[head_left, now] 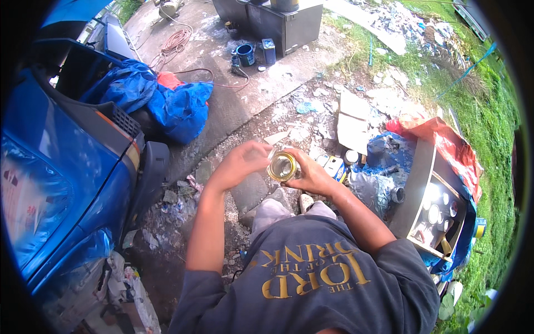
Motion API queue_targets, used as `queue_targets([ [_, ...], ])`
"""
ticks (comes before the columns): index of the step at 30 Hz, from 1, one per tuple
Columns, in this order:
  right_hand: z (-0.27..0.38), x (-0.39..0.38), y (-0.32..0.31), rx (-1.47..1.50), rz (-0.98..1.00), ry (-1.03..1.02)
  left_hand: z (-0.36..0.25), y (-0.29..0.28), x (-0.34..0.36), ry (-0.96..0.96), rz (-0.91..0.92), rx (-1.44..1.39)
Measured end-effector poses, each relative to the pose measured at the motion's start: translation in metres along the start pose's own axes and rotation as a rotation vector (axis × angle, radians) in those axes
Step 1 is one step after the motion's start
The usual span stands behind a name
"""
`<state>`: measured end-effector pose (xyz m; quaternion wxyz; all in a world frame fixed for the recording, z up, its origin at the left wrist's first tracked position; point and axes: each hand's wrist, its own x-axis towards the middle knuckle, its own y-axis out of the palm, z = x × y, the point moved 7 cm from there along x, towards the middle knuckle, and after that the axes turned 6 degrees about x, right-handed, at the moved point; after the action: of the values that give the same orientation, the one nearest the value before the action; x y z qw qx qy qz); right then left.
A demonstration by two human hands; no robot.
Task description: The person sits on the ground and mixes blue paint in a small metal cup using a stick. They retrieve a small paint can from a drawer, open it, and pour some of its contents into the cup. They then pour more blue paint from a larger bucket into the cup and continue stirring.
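The right hand is gripping the container from its right, mouth facing up; the left hand is curling just left, whether holding anything I cannot tell.

Outdoor work area in bright daylight, with glare on the pale concrete slab toward the top. Below the slab edge: rough ground, strewn with stones and litter. Along the right side: green grass. At top centre: dark box-shaped cabinet, standing on the slab. At right: open wooden box, near reddish-orange sheeting. At left: blue vehicle, with crumpled blue tarp near the front. Farther back: coiled reddish hose.
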<state>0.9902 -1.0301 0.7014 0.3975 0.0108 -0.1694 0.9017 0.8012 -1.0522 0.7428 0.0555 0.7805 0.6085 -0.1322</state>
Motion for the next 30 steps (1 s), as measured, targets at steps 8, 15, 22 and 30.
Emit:
queue_targets([
  [8,-0.045,0.125,-0.011,-0.047,0.014,-0.001,0.029,-0.099,0.069,-0.062,-0.232,-0.298],
  [15,-0.14,0.254,0.001,-0.068,-0.075,0.212,0.117,-0.247,0.169,-0.042,-0.306,-0.716],
  [22,-0.205,0.374,-0.029,-0.117,-0.515,0.391,0.239,-0.42,0.263,-0.331,-0.383,-0.772],
  [30,-0.224,0.497,-0.115,0.042,-0.86,0.314,0.285,-0.536,0.402,-0.484,-0.342,-0.626],
])
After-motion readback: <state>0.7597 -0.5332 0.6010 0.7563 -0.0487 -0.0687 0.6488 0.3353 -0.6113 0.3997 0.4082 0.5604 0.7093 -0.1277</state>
